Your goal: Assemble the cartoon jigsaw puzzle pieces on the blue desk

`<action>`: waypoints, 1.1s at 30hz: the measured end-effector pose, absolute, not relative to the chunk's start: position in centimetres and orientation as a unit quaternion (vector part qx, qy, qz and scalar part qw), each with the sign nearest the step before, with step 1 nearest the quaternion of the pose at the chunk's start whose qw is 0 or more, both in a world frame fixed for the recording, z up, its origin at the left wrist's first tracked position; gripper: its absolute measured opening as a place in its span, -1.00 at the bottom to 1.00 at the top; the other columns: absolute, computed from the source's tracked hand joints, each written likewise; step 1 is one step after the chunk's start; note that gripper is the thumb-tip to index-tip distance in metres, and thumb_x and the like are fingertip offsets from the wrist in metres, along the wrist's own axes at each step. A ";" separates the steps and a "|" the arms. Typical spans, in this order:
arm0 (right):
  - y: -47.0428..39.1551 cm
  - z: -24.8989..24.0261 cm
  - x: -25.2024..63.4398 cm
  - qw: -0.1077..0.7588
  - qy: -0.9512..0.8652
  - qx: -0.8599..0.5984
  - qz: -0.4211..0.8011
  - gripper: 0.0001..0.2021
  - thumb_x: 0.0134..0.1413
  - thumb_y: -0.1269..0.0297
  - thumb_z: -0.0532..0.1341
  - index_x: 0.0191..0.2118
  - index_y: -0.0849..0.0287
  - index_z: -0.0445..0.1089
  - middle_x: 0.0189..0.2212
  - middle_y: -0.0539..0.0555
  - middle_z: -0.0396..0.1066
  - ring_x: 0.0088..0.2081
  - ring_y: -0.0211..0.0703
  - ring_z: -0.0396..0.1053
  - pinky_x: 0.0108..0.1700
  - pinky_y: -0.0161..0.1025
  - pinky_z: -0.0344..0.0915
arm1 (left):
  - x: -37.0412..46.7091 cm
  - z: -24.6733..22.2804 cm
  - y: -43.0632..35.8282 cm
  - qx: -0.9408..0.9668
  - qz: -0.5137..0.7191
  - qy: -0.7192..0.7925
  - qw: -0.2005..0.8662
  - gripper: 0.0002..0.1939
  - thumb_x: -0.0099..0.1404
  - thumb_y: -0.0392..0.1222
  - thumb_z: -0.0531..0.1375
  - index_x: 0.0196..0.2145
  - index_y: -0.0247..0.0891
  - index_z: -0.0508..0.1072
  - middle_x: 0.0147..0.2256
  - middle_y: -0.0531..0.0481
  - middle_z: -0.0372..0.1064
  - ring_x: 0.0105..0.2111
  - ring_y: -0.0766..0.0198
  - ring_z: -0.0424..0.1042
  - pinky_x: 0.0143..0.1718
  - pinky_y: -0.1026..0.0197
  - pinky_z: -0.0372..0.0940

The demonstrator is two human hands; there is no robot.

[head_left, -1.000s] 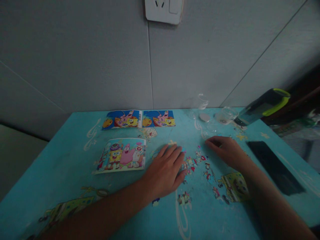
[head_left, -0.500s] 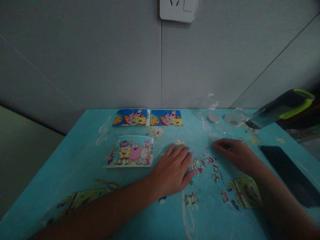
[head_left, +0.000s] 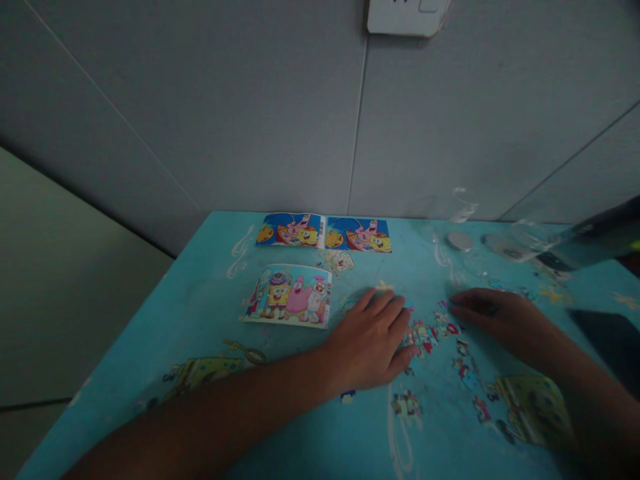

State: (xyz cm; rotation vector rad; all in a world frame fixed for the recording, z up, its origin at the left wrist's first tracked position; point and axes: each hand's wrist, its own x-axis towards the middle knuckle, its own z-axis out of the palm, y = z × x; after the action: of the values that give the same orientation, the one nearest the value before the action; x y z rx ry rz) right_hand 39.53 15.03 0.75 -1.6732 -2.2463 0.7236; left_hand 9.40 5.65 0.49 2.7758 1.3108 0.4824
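My left hand [head_left: 375, 339] lies palm down with fingers spread, partly over a cluster of joined puzzle pieces [head_left: 423, 337]. Just right of that cluster, my right hand [head_left: 493, 317] has its thumb and index finger brought close together near the tabletop; whether a piece is between them is too small to tell. Loose pieces [head_left: 466, 373] lie below my right hand, and a small joined group [head_left: 407, 405] sits nearer the front. A picture card [head_left: 290, 297] with cartoon figures rests left of my left hand.
Two blue picture cards, one left [head_left: 290, 231] and one right [head_left: 359, 235], lie by the wall on the blue tablecloth [head_left: 200, 300]. Clear containers [head_left: 464, 205], a round lid [head_left: 459, 241], a dark bottle [head_left: 600, 233] and a dark flat object [head_left: 607, 340] stand or lie at right.
The camera view has turned, so everything appears shifted to the right and the bottle is partly cut off. My left hand stays over the cluster; my right hand remains close beside it.
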 end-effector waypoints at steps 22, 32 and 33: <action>13.9 1.7 37.4 0.139 -0.790 -0.560 0.208 -0.67 0.16 0.03 0.29 -0.03 0.05 0.55 -0.22 0.09 0.60 -0.26 0.00 0.53 -0.20 -0.08 0.44 | 9.5 -0.5 5.7 0.888 0.182 0.419 0.050 -0.46 0.53 0.06 -0.02 0.28 -0.33 0.26 0.31 -0.21 0.20 0.35 -0.01 0.10 0.41 -0.16 -0.08; 13.9 1.5 37.0 0.178 -0.810 -0.527 0.187 -0.69 0.23 0.26 0.21 0.06 0.04 0.51 -0.10 0.08 0.59 -0.19 -0.05 0.53 -0.14 -0.12 0.43 | 9.5 -0.6 5.6 0.887 0.185 0.420 0.046 -0.48 0.53 0.05 -0.01 0.27 -0.32 0.27 0.31 -0.21 0.19 0.36 -0.01 0.10 0.42 -0.16 -0.08; 13.9 1.5 37.0 0.179 -0.807 -0.534 0.179 -0.69 0.22 0.23 0.23 0.06 0.05 0.51 -0.14 0.09 0.59 -0.22 -0.05 0.53 -0.17 -0.13 0.43 | 9.5 -0.6 5.6 0.887 0.185 0.421 0.045 -0.48 0.53 0.05 -0.01 0.27 -0.32 0.27 0.31 -0.21 0.19 0.36 -0.01 0.10 0.42 -0.16 -0.08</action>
State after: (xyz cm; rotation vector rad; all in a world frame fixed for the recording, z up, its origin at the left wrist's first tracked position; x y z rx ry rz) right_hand 37.01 13.91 1.52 -1.5091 -2.2816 0.5053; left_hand 9.49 5.63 -0.64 2.7082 1.2864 0.5650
